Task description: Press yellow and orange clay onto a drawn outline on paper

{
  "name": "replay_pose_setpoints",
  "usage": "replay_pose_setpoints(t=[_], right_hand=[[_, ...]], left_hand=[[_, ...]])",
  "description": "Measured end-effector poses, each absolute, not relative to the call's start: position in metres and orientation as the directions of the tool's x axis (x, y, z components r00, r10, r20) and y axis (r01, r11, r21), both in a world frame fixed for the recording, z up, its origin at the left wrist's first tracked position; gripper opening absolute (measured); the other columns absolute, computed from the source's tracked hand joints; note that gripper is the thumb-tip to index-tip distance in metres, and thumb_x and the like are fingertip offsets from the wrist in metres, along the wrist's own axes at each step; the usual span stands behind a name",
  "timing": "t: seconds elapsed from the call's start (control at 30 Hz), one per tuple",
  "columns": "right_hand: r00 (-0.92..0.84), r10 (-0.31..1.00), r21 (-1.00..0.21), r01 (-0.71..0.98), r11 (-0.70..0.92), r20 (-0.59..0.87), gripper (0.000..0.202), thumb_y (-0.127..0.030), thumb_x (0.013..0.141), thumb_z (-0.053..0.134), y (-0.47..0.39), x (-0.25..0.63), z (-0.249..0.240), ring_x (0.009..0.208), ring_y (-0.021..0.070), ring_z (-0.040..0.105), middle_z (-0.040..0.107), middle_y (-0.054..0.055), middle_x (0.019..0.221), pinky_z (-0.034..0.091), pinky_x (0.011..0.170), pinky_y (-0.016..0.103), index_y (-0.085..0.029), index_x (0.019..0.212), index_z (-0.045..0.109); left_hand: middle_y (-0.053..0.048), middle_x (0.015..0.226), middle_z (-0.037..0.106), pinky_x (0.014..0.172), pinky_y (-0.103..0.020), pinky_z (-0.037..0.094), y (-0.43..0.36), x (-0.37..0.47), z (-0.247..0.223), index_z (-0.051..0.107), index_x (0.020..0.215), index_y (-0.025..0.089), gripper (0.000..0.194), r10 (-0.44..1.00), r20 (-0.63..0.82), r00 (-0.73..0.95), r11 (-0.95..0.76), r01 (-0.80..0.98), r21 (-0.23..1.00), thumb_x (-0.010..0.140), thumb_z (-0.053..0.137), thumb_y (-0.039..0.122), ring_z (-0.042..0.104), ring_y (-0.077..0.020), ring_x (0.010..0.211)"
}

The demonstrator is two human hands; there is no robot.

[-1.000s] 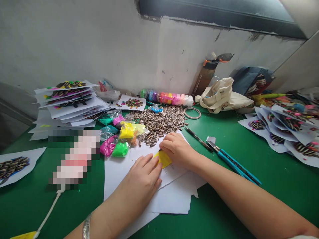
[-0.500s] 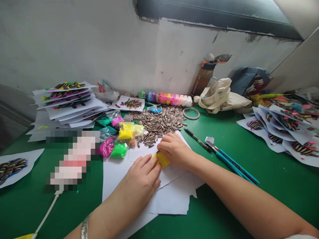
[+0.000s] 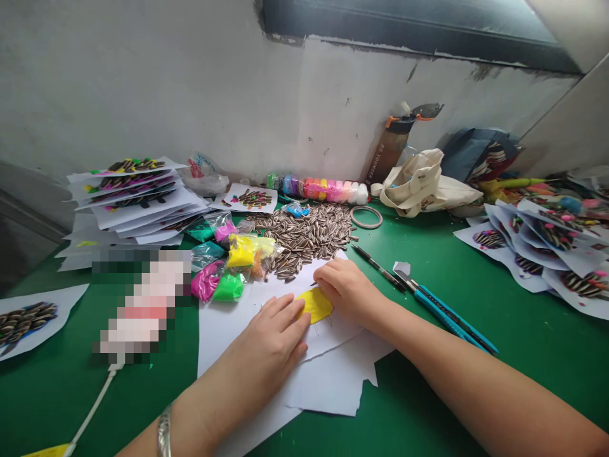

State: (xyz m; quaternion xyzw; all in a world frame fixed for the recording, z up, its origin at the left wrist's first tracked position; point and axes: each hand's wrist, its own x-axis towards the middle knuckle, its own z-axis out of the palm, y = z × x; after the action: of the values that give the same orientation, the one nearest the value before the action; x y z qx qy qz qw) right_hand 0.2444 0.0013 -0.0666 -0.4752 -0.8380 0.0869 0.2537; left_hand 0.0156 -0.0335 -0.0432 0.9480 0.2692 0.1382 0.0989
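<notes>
A flat yellow patch (image 3: 318, 306) lies on white paper (image 3: 333, 381), with thin drawn lines below its lower edge. My left hand (image 3: 273, 339) rests flat on the paper with fingers spread, its fingertips on the patch's left side. At the patch's upper right, my right hand (image 3: 346, 289) is closed in a pinch around a sunflower seed, whose dark tip (image 3: 314, 284) shows at the fingertips. Behind the hands is a heap of striped sunflower seeds (image 3: 309, 235). Bags of coloured clay (image 3: 240, 251) sit left of the heap.
Right of my right hand lie a black pen (image 3: 378, 266) and a blue cutter (image 3: 451, 317). A tape ring (image 3: 366, 217), cloth bag (image 3: 413, 187) and bottle (image 3: 387, 152) stand behind. Seed pictures are stacked left (image 3: 137, 206) and right (image 3: 537, 254).
My right hand has lifted slightly and moved right from the yellow patch, uncovering more of it. The seed tip now shows at its fingertips. My left hand has barely moved.
</notes>
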Motion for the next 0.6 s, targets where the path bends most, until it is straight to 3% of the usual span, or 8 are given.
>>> replay_pose_setpoints(t=[0.23,0.47,0.6], right_hand=[[-0.446,0.834,-0.29,0.792,0.537,0.326,0.018,-0.014,0.096,0.05,-0.0013,0.2429,-0.0672,0.079,0.0169,0.049,0.062,0.004,0.082,0.031,0.072,0.029,-0.018,0.083,0.062],[-0.532,0.775,-0.071,0.807,0.586,0.343,0.013,-0.012,0.09,0.058,-0.006,0.2429,-0.0617,0.082,0.0193,0.046,0.063,0.004,0.081,0.029,0.073,0.032,-0.018,0.079,0.061],[-0.524,0.758,-0.037,0.813,0.581,0.39,0.014,-0.01,0.09,0.056,-0.0069,0.2416,-0.0602,0.088,0.0206,0.046,0.065,0.005,0.084,0.03,0.076,0.033,-0.019,0.08,0.06]], left_hand=[[-0.017,0.134,0.058,0.102,-0.049,0.052,-0.0312,0.0147,-0.0392,0.056,0.128,0.014,0.035,0.566,0.244,0.787,-0.816,0.495,0.297,0.093,0.051,0.013,0.054,-0.0315,0.123],[-0.016,0.121,0.066,0.1,-0.059,0.05,-0.029,0.0156,-0.0395,0.06,0.123,0.011,0.031,0.535,0.183,0.825,-0.84,0.496,0.22,0.093,0.054,0.017,0.057,-0.0364,0.118],[-0.014,0.125,0.065,0.102,-0.059,0.047,-0.0299,0.0152,-0.044,0.06,0.125,0.013,0.032,0.562,0.168,0.81,-0.821,0.521,0.234,0.093,0.054,0.017,0.055,-0.0355,0.121]])
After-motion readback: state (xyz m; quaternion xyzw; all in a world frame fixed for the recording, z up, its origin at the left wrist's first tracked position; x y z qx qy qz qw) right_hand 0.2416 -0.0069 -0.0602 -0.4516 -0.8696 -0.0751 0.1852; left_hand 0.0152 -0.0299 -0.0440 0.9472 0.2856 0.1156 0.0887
